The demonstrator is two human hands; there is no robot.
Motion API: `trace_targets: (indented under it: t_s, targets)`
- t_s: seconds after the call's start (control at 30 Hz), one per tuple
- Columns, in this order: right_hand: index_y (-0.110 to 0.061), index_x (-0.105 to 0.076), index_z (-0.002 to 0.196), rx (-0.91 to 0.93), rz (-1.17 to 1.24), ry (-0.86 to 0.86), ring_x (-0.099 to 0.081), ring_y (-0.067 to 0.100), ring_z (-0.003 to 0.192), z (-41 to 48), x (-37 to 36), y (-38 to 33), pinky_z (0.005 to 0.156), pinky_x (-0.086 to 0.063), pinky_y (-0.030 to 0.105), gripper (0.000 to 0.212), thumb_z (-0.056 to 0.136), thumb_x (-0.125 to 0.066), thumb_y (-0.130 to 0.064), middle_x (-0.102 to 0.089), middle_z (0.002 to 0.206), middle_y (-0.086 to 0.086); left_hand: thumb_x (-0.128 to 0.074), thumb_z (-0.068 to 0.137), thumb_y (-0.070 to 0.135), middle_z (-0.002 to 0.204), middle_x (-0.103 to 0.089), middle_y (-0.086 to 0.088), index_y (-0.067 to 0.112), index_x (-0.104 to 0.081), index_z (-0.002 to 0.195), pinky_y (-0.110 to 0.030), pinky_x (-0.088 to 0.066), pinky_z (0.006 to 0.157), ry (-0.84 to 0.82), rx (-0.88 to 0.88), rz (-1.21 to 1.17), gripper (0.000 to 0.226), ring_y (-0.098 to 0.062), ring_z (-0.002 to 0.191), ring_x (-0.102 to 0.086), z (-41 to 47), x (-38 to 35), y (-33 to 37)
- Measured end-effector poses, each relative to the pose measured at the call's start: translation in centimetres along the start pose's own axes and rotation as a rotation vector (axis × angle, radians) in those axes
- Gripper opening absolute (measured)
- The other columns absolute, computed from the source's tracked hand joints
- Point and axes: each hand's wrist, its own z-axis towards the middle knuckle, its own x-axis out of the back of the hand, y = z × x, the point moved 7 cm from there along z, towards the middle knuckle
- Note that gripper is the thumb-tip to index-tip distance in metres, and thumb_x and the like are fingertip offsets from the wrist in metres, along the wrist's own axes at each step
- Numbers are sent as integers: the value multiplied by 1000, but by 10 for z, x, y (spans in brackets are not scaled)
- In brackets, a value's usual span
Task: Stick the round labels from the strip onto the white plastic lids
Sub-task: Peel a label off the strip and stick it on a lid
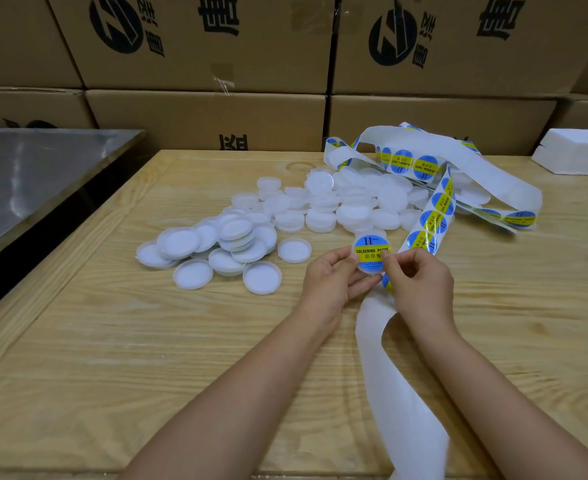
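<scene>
Head view: a lid gets its label, held up above the table.
The left hand grips the lid by its rim with curled fingers, face up, so that the label lies flat. The right hand pinches the strip just beside the lid's edge, probably to free the label. The bare lids wait in a pile behind.

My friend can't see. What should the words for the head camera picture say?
Two hands hold a white lid over a wooden table: the left hand grips it, the right hand pinches its blue-and-yellow label. Behind lie plain lids and a label strip.
</scene>
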Motion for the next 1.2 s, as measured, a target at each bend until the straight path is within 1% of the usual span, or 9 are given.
trace_targets:
  t_s: [0.3, 0.47, 0.6, 0.67, 0.77, 0.87, 0.97, 1.1, 1.2]
  targets:
    - [-11, -61, 69, 159, -294, -20, -55, 14, 60, 1, 2, -11, 57, -32, 22, 22, 85, -66, -25, -57, 59, -8, -51, 96, 8, 93, -73, -8, 6, -58, 104, -33, -57, 80, 32, -143, 213, 11, -17, 77, -72, -4, 2, 7]
    - [-14, -63, 69, 214, -434, -15, -57, 26, 62, 4, 5, -17, 59, -37, 32, 25, 84, -68, -34, -56, 57, -2, -51, 95, 8, 88, -74, -3, 7, -59, 101, -36, -57, 71, 51, -170, 256, 10, -15, 69, -71, -4, 2, 7]
    - [-16, -51, 60, 140, -607, 12, -52, 26, 58, 12, 12, -11, 55, -32, 31, 47, 75, -66, -57, -52, 53, -1, -50, 95, 7, 93, -73, -9, 5, -60, 100, -28, -57, 61, 59, -157, 209, 12, -17, 74, -71, -4, 3, 8]
    - [-19, -59, 78, 124, -487, -27, -57, 20, 62, 13, 13, -7, 58, -41, 32, 36, 75, -68, -54, -59, 63, -3, -50, 95, 6, 97, -71, -15, 0, -59, 106, -25, -56, 56, 42, -116, 139, 16, -19, 77, -70, -4, 2, 7]
    - [-30, -60, 110, 113, -122, -139, -62, 4, 62, 8, 3, -4, 63, -48, 16, 27, 84, -68, -28, -65, 81, -10, -48, 95, 4, 89, -71, -14, 0, -60, 104, -22, -55, 53, -5, -44, 51, 15, -20, 72, -70, -3, -1, 5]
    - [-19, -66, 89, 57, 23, -40, -60, 4, 54, 6, 2, 0, 61, -51, 24, 5, 86, -67, -23, -68, 75, 0, -47, 95, 3, 87, -71, -14, -2, -60, 108, -23, -55, 53, -65, -23, 87, 18, -20, 71, -70, -4, -4, 2]
    - [-19, -58, 70, -3, 76, 45, -59, 1, 58, 8, 5, 5, 59, -47, 17, 20, 82, -71, -30, -65, 68, -4, -48, 95, 4, 87, -70, -11, 1, -61, 105, -24, -57, 57, -114, -49, 171, 17, -18, 73, -70, -5, -7, 1]
    - [-22, -51, 71, -74, 43, 28, -53, -3, 56, 9, 2, 9, 54, -40, 10, 31, 75, -74, -43, -58, 64, -8, -49, 94, 2, 84, -71, -9, -1, -62, 106, -28, -58, 72, -125, -96, 206, 17, -18, 75, -70, -6, -9, 0]
    - [-22, -53, 83, -119, 142, -111, -63, 7, 75, 8, -10, 11, 66, -48, 22, 29, 75, -74, -40, -65, 82, -1, -53, 93, 6, 87, -72, -13, -6, -60, 110, -29, -58, 74, -113, -111, 154, 22, -20, 78, -70, -6, -8, 1]
